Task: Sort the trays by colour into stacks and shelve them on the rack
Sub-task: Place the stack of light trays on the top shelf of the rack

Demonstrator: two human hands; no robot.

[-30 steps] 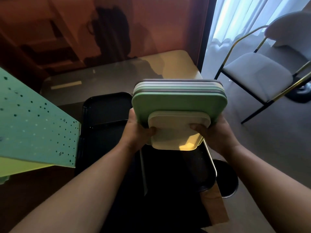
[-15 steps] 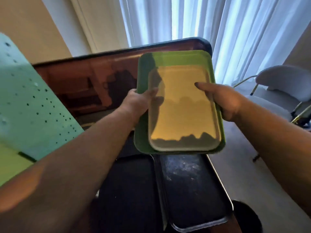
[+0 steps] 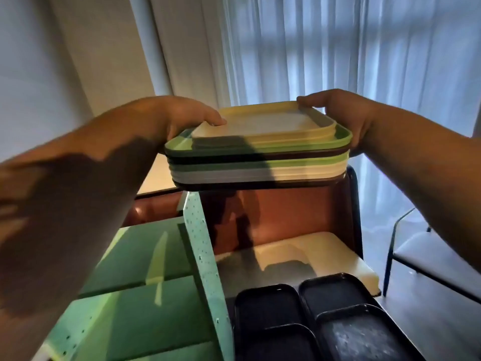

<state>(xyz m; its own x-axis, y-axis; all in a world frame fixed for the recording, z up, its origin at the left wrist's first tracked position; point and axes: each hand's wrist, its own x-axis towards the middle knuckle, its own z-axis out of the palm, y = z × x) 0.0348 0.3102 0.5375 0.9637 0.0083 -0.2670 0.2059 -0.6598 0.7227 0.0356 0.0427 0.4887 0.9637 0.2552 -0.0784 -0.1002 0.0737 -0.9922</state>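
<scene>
I hold a mixed stack of trays (image 3: 260, 162) level at chest height, well above the table. A small cream tray (image 3: 263, 123) lies on top, with green, dark brown and pale trays beneath it. My left hand (image 3: 182, 118) grips the stack's left edge, thumb on the cream tray. My right hand (image 3: 346, 113) grips its right edge. The green rack (image 3: 145, 277), with a perforated side panel and shelves, stands below and to the left of the stack.
Several black trays (image 3: 307, 319) lie side by side on the table at the lower right. A brown glossy panel (image 3: 286, 217) backs the table. A metal-legged chair (image 3: 426, 256) stands at the right, with white curtains (image 3: 338, 48) behind.
I have lifted the stack of trays and levelled it from a tilted pose. The view has swung up and left, so the rack's shelves now show below the stack.
</scene>
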